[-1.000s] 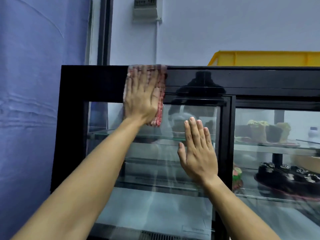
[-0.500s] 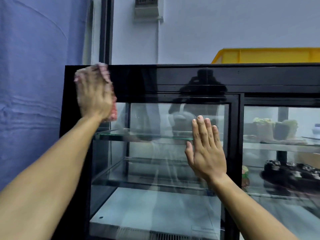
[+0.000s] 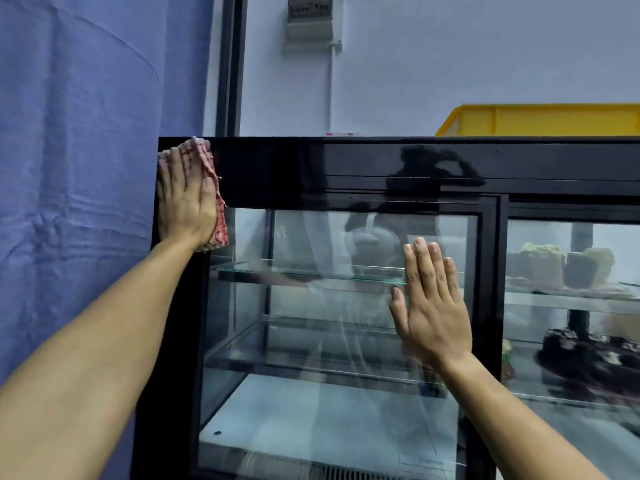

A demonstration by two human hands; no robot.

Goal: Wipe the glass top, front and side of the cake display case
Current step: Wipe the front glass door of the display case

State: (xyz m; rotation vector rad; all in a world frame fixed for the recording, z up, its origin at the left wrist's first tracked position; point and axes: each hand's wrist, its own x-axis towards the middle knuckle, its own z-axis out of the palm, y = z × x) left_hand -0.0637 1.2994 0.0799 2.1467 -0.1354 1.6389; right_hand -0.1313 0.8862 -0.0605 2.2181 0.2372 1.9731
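— Since half a second ago, what has moved?

— Only a little. Left hand (image 3: 187,199) sits at the top left corner of the cake display case (image 3: 346,174) as before, with its fingers (image 3: 180,168) now pointing straight up rather than leaning. One second ago it was farther right along the black top band. Right hand (image 3: 431,306) has stayed flat on the front glass (image 3: 329,306).

— How does the left hand hold the cloth (image 3: 216,202)?

— Flat. Its fingers are straight and close together, pressing the red-and-white checked cloth against the black frame at the corner. Cloth edges show above the fingertips and down the right side of the palm, reaching just onto the top of the glass.

— And the right hand?

— Open, fingers straight and together, thumb out to the left, palm against the glass near the black upright between the two doors. It holds nothing.

— What else is in view?

— Behind the left glass, clear shelves (image 3: 311,275) and a pale floor panel. Behind the right glass, cake slices (image 3: 564,265) on the upper shelf and a dark round cake (image 3: 588,351) below. A yellow tray (image 3: 540,119) sits on top of the case at the right. A blue curtain (image 3: 79,168) hangs to the left, and a grey box (image 3: 313,20) is fixed high on the wall.
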